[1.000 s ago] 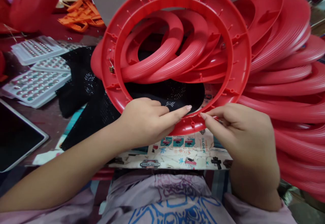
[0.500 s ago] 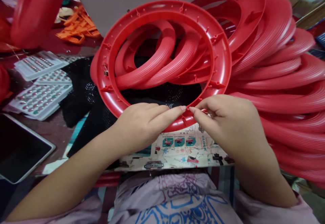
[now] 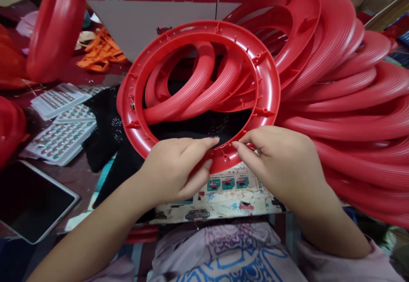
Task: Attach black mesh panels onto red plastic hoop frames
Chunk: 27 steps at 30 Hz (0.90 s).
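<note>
A red plastic ring [image 3: 269, 86], its hollow ribbed side with small posts facing up, lies in front of me. My left hand [image 3: 179, 167] grips its near-left rim, index finger along the inner edge and thumb on the channel. On the near-right rim, my right hand [image 3: 275, 158] is closed in a pinch, thumb and index fingertips at the inner wall of the channel. Whatever lies between those fingertips is too small or hidden to name. A small brass-coloured piece [image 3: 132, 107] sits in the channel at the ring's left.
Stacked red rings [image 3: 351, 124] crowd the right side. Behind stands a red-and-white carton [image 3: 153, 13]. At left are clear trays of small round parts [image 3: 60, 141], a dark-screened tablet [image 3: 35, 201] and orange plastic pieces [image 3: 102, 52]. Black cloth [image 3: 102, 133] and printed cardboard [image 3: 204, 209] lie underneath.
My left index fingertip has drawn away from my right fingertips, and its thumb now shows on the channel. My right hand keeps its pinch at the near rim. The view has shifted slightly.
</note>
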{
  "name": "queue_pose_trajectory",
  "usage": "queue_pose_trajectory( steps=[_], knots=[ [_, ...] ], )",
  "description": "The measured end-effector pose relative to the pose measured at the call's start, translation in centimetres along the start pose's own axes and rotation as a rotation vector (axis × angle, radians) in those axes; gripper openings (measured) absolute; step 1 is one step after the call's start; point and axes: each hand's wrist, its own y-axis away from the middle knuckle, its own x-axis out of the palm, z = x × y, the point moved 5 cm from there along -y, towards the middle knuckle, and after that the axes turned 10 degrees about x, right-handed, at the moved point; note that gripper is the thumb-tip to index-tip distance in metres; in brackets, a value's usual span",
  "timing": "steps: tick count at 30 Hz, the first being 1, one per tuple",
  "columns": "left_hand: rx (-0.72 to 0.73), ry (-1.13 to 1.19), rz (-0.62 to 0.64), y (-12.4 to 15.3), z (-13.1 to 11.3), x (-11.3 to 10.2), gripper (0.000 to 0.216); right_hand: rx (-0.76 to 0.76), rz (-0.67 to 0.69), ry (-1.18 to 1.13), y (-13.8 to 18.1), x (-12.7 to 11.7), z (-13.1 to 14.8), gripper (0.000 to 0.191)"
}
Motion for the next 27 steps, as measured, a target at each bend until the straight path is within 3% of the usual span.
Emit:
queue_pose_trajectory(
  steps=[13,19,23,27],
  knots=[
    [-0.157,-0.028,0.072,-0.3,-0.1,0.3,0.036,-0.057,0.015,-0.001,1.1,0.3,0.2,0.031],
    [-0.178,-0.084,0.071,-0.3,0.0,0.3,0.041,-0.224,0.071,-0.081,1.5,-0.4,-0.6,0.023],
    [-0.159,-0.103,0.065,-0.4,-0.1,0.2,0.041,-0.262,0.017,-0.150,1.6,-1.2,-0.7,0.020],
    [-0.114,-0.090,0.059,-0.5,-0.4,0.2,0.042,-0.207,-0.060,-0.144,1.3,-1.5,-0.8,0.018]
  ],
)
